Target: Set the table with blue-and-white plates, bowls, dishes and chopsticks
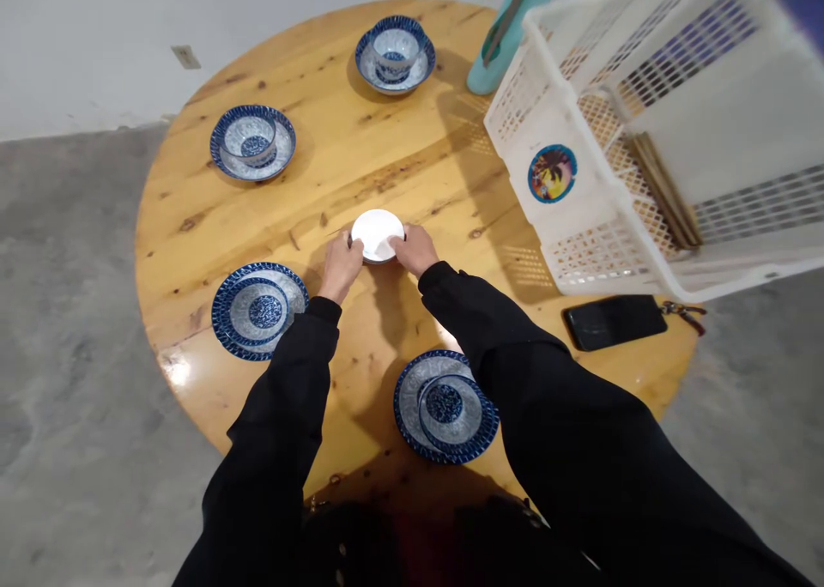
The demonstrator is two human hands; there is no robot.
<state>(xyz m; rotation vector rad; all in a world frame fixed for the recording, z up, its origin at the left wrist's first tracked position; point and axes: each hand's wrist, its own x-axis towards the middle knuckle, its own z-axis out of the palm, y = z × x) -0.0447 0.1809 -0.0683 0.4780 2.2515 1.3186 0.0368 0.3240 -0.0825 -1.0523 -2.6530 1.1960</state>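
Observation:
Between both hands, near the middle of the round wooden table [341, 179], is a small white round dish [377, 229]. My left hand [342, 265] grips its left rim with thumb and fingers. On the opposite side, my right hand [415, 248] pinches the right rim, the thumb on top. Whether the dish is single or a short stack, I cannot tell. Closest to my left forearm is a blue-patterned plate with a bowl in it [263, 311]. Another plate and bowl [444, 400] sit at the near edge, partly covered by my right sleeve.
Farther off stand two more blue-patterned bowl-and-plate sets, one at left [251, 143] and one at the back [395, 53]. A white plastic basket [596, 158] holding thin wooden sticks [666, 190] fills the right side. Beside it are a teal cylinder [508, 38] and a black phone [614, 321].

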